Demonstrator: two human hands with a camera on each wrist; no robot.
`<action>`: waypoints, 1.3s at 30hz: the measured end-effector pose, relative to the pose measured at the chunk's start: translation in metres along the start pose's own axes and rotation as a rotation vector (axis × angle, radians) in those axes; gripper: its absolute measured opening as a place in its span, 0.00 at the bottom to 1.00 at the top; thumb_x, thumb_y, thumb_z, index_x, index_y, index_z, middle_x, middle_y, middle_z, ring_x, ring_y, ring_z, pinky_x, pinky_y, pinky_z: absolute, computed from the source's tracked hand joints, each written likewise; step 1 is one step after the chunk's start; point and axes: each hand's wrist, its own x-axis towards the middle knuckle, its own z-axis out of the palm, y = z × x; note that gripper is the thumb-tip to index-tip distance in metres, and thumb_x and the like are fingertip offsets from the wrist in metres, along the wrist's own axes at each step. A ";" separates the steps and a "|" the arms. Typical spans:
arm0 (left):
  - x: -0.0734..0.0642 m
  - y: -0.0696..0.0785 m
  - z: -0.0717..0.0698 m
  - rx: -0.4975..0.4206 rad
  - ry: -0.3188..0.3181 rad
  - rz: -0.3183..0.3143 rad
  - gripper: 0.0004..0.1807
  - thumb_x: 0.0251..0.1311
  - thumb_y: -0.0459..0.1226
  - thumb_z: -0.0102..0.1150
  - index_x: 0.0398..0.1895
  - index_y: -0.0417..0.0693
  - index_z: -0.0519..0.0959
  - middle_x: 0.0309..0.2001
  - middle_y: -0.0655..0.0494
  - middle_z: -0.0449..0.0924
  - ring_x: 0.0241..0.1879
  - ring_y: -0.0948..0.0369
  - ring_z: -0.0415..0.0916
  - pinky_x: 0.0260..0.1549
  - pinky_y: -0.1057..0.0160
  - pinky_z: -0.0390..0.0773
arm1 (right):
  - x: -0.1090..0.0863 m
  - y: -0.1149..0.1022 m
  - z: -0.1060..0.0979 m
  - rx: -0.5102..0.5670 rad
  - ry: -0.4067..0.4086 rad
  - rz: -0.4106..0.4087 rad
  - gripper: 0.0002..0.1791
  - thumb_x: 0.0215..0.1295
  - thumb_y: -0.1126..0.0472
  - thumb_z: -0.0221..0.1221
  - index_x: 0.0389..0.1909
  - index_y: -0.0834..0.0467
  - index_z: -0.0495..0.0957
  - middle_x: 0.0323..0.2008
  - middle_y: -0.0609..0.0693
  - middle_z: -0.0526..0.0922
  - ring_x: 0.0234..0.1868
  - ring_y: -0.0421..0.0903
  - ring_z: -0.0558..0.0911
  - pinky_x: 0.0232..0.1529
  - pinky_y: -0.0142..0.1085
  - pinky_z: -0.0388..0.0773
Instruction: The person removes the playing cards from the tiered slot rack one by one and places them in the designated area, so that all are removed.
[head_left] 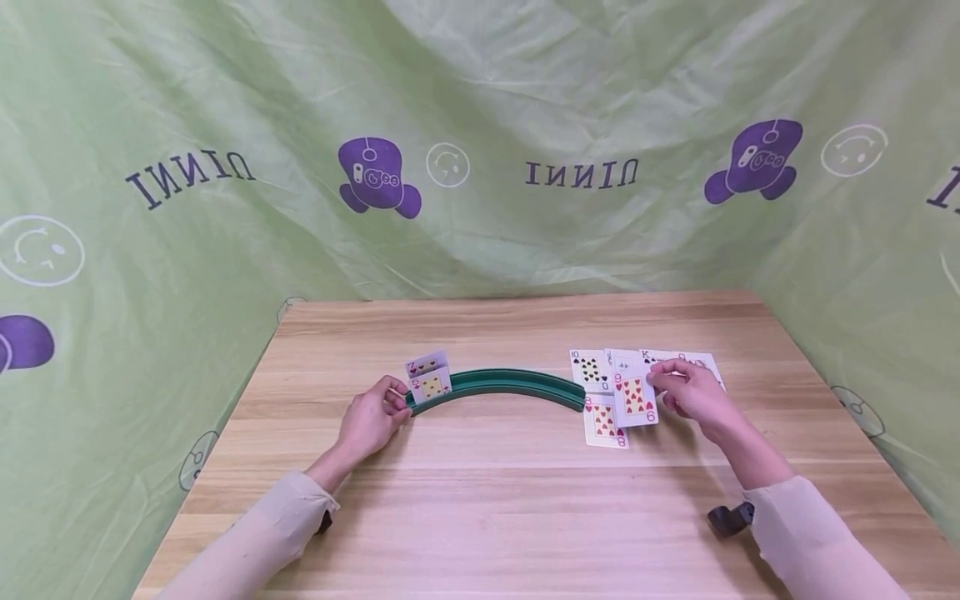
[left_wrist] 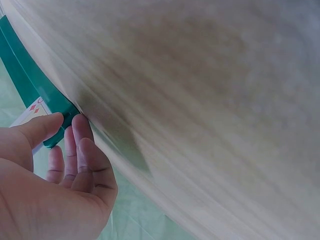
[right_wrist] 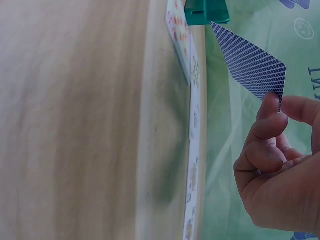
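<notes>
Cards (head_left: pixel 429 387), two of them, stand in the left end of one green curved holder (head_left: pixel 517 382), and my left hand (head_left: pixel 372 421) pinches that same end between thumb and fingers. My right hand (head_left: pixel 693 396) pinches one hearts card (head_left: pixel 634 396) over a spread of cards (head_left: pixel 590 369), too covered for me to count. One wood-grain table (head_left: pixel 465 500) lies beneath; green cloth (head_left: pixel 480 75) hangs around it, bearing two whole purple figures (head_left: pixel 378 167).
</notes>
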 end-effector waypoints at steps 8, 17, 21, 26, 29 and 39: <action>0.001 0.000 0.000 -0.008 0.007 0.013 0.15 0.53 0.31 0.71 0.42 0.49 0.77 0.33 0.56 0.84 0.31 0.63 0.84 0.36 0.59 0.79 | -0.001 0.010 -0.005 -0.017 0.011 0.008 0.19 0.72 0.55 0.56 0.53 0.65 0.72 0.31 0.41 0.76 0.24 0.34 0.73 0.25 0.30 0.70; 0.001 -0.001 0.000 0.001 -0.001 0.005 0.15 0.53 0.32 0.71 0.42 0.49 0.77 0.33 0.56 0.84 0.31 0.63 0.83 0.36 0.58 0.79 | -0.004 0.023 -0.007 -0.083 0.001 0.041 0.22 0.72 0.53 0.55 0.57 0.66 0.71 0.30 0.45 0.74 0.27 0.37 0.72 0.28 0.32 0.72; 0.001 -0.002 0.001 0.005 -0.003 0.002 0.15 0.54 0.31 0.70 0.43 0.48 0.77 0.34 0.56 0.84 0.31 0.63 0.83 0.36 0.59 0.79 | -0.005 0.027 -0.007 -0.094 -0.014 0.040 0.21 0.72 0.54 0.56 0.55 0.66 0.72 0.30 0.45 0.75 0.27 0.38 0.73 0.29 0.32 0.74; 0.001 -0.002 0.001 0.007 -0.005 0.002 0.15 0.54 0.31 0.70 0.42 0.48 0.77 0.34 0.55 0.84 0.31 0.63 0.82 0.35 0.60 0.79 | -0.005 0.030 -0.006 -0.129 -0.029 0.031 0.20 0.71 0.53 0.56 0.52 0.66 0.75 0.29 0.45 0.77 0.26 0.39 0.74 0.30 0.33 0.74; 0.001 -0.002 0.001 0.005 -0.005 -0.001 0.15 0.54 0.31 0.70 0.43 0.48 0.77 0.34 0.56 0.84 0.31 0.63 0.82 0.35 0.60 0.78 | -0.005 0.031 -0.006 -0.144 -0.038 0.033 0.20 0.71 0.54 0.56 0.52 0.66 0.75 0.29 0.46 0.77 0.26 0.40 0.74 0.30 0.34 0.73; 0.000 0.000 0.001 0.006 -0.009 -0.018 0.15 0.55 0.32 0.70 0.43 0.50 0.77 0.34 0.56 0.84 0.31 0.63 0.82 0.35 0.62 0.78 | -0.011 0.036 -0.016 -0.145 -0.074 0.046 0.23 0.72 0.54 0.55 0.56 0.69 0.73 0.33 0.48 0.83 0.28 0.41 0.75 0.30 0.33 0.73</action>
